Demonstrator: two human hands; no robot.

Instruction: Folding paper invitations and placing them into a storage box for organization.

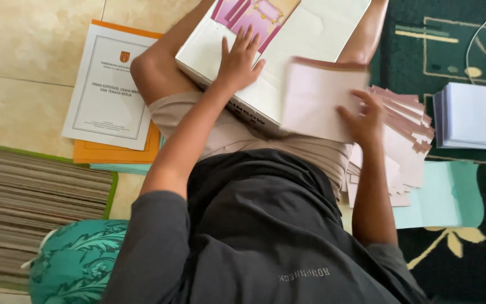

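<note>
I sit on the floor with a large white box [310, 34] across my lap; a pink picture is printed on its top. My left hand [239, 61] lies flat on the box lid, fingers spread. My right hand [363, 120] grips a pale pink sheet [315, 100], blurred by motion, held over the box's near right corner. Just right of that hand, a fanned pile of pale pink envelopes [407, 141] with darker edges lies by my right leg.
A lilac paper stack [471, 115] and a turquoise sheet [442, 197] lie on the dark green carpet [479, 253] at right. On the tiles at left are a white document [108, 90] on an orange folder [113, 152], a thick paper pile [29, 208] and a teal cushion [74, 264].
</note>
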